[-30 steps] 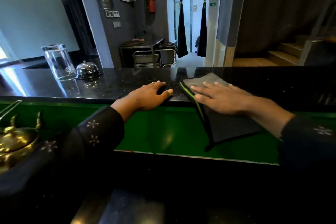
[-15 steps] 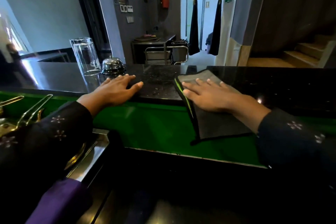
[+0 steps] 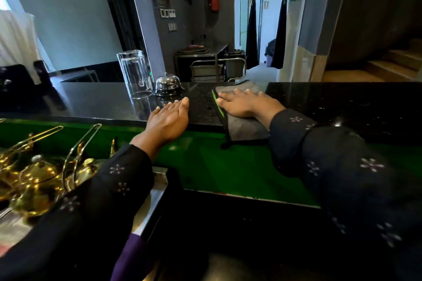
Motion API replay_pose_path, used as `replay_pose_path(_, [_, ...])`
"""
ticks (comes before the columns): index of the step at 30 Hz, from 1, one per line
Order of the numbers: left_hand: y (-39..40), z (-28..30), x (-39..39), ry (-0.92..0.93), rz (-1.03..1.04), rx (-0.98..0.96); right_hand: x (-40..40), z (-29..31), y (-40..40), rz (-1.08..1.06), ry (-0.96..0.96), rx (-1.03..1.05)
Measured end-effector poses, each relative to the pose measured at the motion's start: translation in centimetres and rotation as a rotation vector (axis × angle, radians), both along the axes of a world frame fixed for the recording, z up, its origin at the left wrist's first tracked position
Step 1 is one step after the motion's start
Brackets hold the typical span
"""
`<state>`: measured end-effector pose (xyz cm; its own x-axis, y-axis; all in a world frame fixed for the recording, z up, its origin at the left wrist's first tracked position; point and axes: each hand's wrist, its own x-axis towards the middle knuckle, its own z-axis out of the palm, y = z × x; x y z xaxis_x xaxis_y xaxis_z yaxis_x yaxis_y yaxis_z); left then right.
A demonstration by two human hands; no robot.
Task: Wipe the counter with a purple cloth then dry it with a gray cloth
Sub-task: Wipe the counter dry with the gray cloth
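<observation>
While the gray cloth lies just right of centre frame, spread over the black counter with its near end draped off the front edge over the green ledge, the right hand rests flat on top of it, fingers straight and spread, pressing down rather than gripping. A lime trim runs along the cloth's left edge. Just left of it, apart from the cloth, the left hand lies flat on the bare counter edge, fingers straight and together, holding nothing. At lower centre of the frame a strip of purple cloth shows below the left sleeve; how it is held or hung cannot be told. Judgement: this is the drying step, with the cloth working toward the left part of the counter. The cloth looks soft, light and limp, likely to bunch or fold if pushed from one corner, and to slide readily on the polished stone; a flat palm over its middle is the sound way to drive it, and a pinch at the hanging end would serve for lifting. Upper left of the hands, an upturned glass and a bell stand close together on the counter; the glass is fragile and lies in the path of a leftward sweep. Gold-coloured ware sits at lower left
</observation>
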<state>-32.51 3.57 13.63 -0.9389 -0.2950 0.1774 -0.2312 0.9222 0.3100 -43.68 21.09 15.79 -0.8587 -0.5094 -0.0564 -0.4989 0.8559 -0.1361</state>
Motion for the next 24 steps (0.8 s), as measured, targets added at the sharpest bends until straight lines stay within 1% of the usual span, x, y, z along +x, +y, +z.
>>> replay_pose_path(5, [-0.3, 0.1, -0.2, 0.019, -0.03, 0.056, 1.5, -0.1, -4.1, 0.086, -0.013, 0.015])
replay_pose_path(9, [-0.8, 0.3, 0.2, 0.004, -0.076, 0.077, 2.5, -0.3, -3.7, 0.129, -0.017, -0.014])
replay_pose_path(12, [-0.8, 0.4, 0.6, -0.01, -0.097, 0.049, 2.1, -0.4, -1.2, 0.082, -0.027, -0.03])
replay_pose_path(19, [-0.7, 0.4, 0.8, -0.01, -0.082, -0.025, 1.0, -0.3, 10.4, -0.198, -0.016, -0.04])
replay_pose_path(21, [-0.5, 0.4, 0.7, -0.004, -0.074, -0.066, 0.7, -0.5, 12.8, -0.231, -0.035, -0.063])
replay_pose_path(24, [0.1, 0.8, 0.5, -0.055, -0.047, -0.091, 1.8, -0.1, 14.0, -0.258, -0.041, -0.062])
